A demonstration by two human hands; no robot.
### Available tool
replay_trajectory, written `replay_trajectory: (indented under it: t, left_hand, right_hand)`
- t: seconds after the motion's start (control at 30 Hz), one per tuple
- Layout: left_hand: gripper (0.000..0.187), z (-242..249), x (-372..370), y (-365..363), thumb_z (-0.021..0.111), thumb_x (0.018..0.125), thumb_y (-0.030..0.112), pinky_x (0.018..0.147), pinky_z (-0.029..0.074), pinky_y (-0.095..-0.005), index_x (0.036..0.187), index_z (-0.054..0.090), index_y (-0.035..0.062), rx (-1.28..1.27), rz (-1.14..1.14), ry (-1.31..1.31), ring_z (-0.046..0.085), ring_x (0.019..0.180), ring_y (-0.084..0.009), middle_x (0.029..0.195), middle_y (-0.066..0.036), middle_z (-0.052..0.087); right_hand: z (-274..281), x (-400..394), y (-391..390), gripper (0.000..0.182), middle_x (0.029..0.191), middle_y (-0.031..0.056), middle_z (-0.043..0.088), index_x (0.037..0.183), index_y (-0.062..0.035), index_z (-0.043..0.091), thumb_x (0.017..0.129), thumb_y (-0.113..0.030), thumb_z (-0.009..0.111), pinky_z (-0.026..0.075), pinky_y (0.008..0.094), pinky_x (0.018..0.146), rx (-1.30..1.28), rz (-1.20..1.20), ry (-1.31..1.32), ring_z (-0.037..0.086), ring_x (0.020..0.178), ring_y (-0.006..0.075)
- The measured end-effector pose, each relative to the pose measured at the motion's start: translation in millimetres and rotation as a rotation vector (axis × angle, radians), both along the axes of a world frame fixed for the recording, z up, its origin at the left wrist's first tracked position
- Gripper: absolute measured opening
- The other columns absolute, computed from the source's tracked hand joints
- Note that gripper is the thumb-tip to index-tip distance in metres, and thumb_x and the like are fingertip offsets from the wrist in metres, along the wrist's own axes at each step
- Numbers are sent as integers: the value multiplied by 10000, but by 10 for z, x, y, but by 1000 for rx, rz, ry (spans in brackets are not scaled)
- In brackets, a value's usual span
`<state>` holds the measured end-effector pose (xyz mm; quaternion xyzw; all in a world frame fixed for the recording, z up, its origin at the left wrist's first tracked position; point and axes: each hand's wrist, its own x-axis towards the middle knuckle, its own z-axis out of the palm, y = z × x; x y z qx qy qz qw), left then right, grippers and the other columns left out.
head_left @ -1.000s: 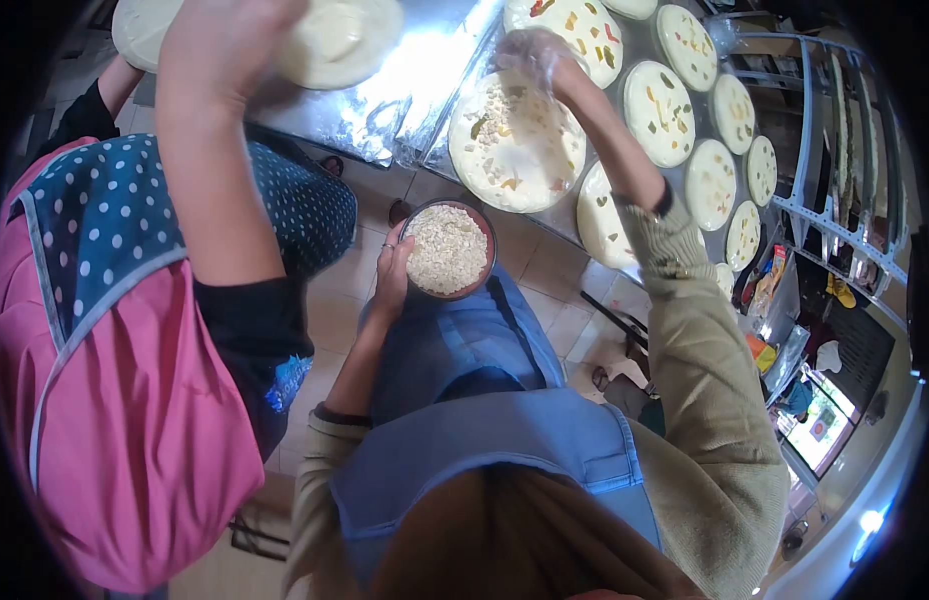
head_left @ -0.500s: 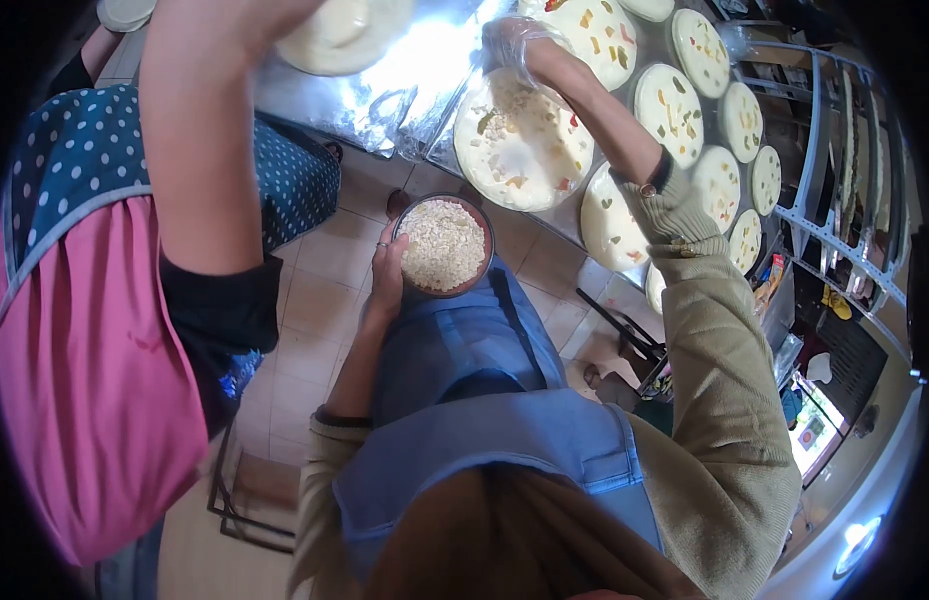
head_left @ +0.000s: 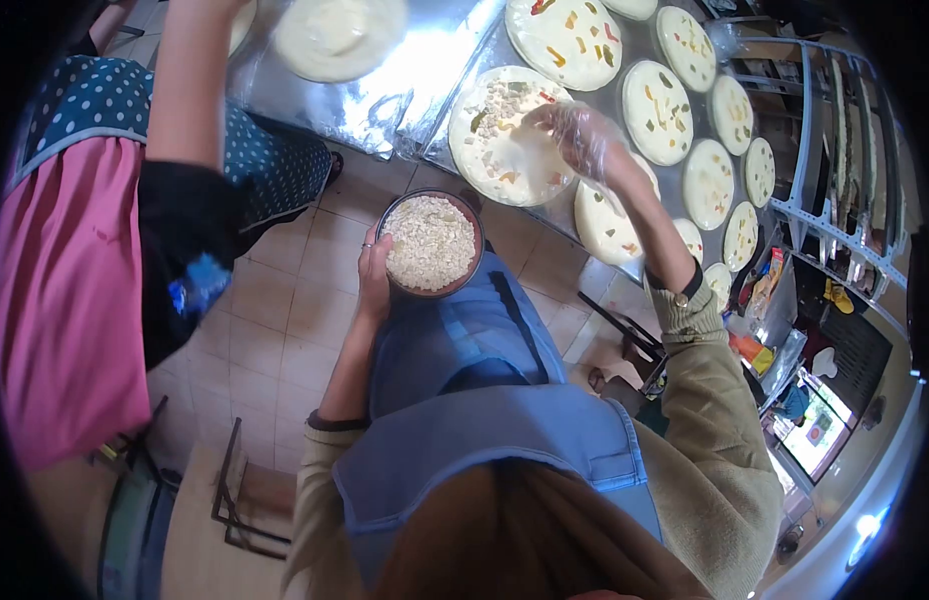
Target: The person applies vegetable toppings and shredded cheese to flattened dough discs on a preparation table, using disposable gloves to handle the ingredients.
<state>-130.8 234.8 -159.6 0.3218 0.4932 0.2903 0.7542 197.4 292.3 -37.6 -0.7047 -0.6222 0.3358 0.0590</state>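
Left hand (head_left: 376, 268) clasps the side of a bowl (head_left: 477, 222) of pale bits (head_left: 432, 243), apparently held upright against spills; gloved right hand (head_left: 588, 143) curls above a topped dough round (head_left: 467, 158), any pinch impossible to tell.

no legible text, blue sleeve print (head_left: 200, 284) unreadable, packet markings (head_left: 753, 353) too small

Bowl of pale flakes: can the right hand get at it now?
Probably yes. The bowl is open on top, with the left hand only at its side, and nothing visible blocks the way from the right hand, whose fingers are over a topped round.
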Motion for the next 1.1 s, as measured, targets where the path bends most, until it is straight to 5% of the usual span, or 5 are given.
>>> replay_trajectory:
  t: [0.23,0.37,0.5,0.57,1.1]
  left_hand:
    - [443,424,87,73,377,914,239,962,340,-290,1260,403,-36,4,13,-118,467,1103,-182,1175,-134,513]
    - [428,638,238,126,376,927,215,967,336,-288,1264,395,-48,100,-4,-182,455,1115,-173,1200,-137,495]
    - [407,679,405,137,390,927,187,967,337,-292,1259,402,-49,195,12,-175,459,1109,-177,1196,-137,494]
    - [399,778,502,155,395,925,176,965,340,-293,1255,404,-50,178,47,-211,465,1098,-178,1194,-136,494]
    - [427,719,621,242,404,915,199,964,337,-291,1262,391,-51,147,-57,-188,461,1097,-172,1188,-137,497]
  right_hand:
    - [-48,-209,-310,205,956,145,622,1014,-63,615,813,-104,604,492,348,733,342,36,-128,599,844,306]
    - [454,-854,-497,247,941,97,641,1069,-70,602,833,-142,615,498,292,711,37,-183,443,610,854,162]
    - [671,-1273,-621,437,1207,176,497,1199,-105,515,777,-143,621,443,400,903,-89,134,132,519,1079,341]
    - [225,-1373,-904,448,1206,192,492,1208,-88,510,771,-108,607,438,398,895,283,159,-56,528,1048,346]
    - [248,-1092,-896,219,853,184,630,977,-7,622,761,-36,598,507,356,687,223,-130,303,620,752,285]
